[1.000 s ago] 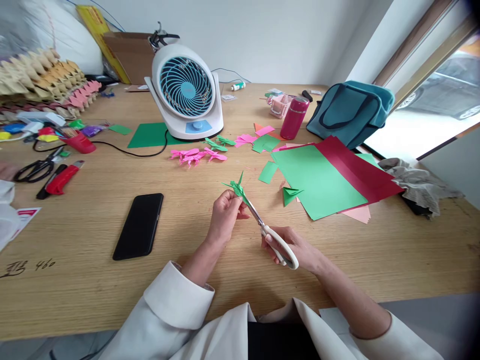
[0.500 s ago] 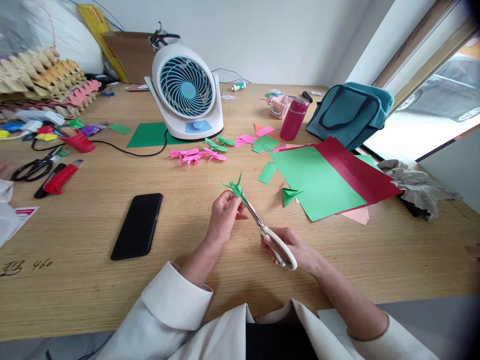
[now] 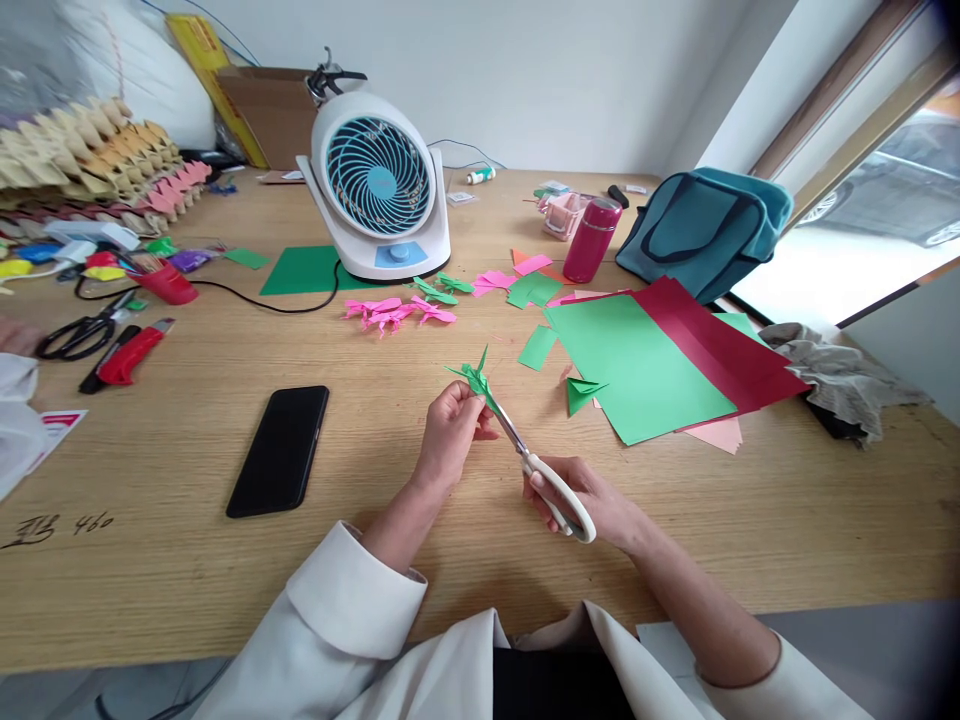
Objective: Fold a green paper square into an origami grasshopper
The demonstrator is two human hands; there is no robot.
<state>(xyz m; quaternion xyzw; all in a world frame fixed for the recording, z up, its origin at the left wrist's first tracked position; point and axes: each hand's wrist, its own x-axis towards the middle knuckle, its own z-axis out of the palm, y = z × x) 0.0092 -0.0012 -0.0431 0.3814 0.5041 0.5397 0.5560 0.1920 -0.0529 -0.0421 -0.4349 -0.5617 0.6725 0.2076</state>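
My left hand (image 3: 448, 428) pinches a small folded green paper figure (image 3: 475, 379) with thin pointed parts sticking up. My right hand (image 3: 574, 492) is wrapped round the pale handles of a pair of scissors (image 3: 561, 492). Their blades point up and left and meet the green paper at my left fingertips; whether they are cutting cannot be made out. Beyond my hands lie several pink folded paper figures (image 3: 388, 314) and a few green ones (image 3: 436, 288). To the right, a folded green paper piece (image 3: 582, 394) rests beside a large green sheet (image 3: 637, 370).
A black phone (image 3: 279, 450) lies left of my hands. Behind stand a white fan (image 3: 382, 180), a red flask (image 3: 592, 240) and a teal bag (image 3: 697, 230). Black-handled scissors (image 3: 79, 337) and a red cutter (image 3: 133, 352) lie left, near another person's blurred hand (image 3: 16, 333).
The whole view has shifted slightly, so things appear a little further right. My hands, the scissors and the green paper figure hold nearly the same pose.
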